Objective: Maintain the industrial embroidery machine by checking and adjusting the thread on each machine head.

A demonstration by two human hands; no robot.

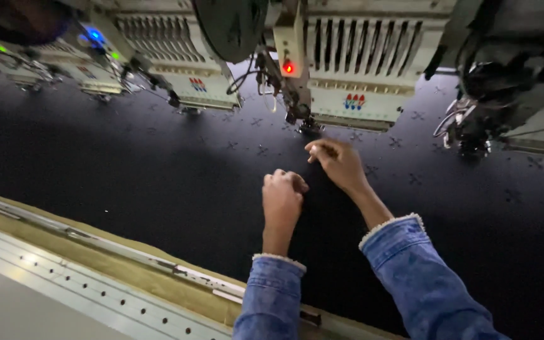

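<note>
Both my arms, in blue denim sleeves, reach over a wide sheet of black fabric [158,170] stretched under a row of embroidery machine heads. My left hand [282,195] is curled into a loose fist just above the fabric; whether it pinches anything is not visible. My right hand [337,161] is further forward, fingers pinched together just below the needle area [306,123] of the middle embroidery head [354,69]. Anything between those fingers is too fine to see. Small embroidered cross motifs [415,179] dot the fabric around the hands.
A second embroidery head [184,56] stands to the left and a dark one [492,94] to the right. A red light [288,68] glows on the middle head. A metal frame rail with holes [96,277] runs along the near edge.
</note>
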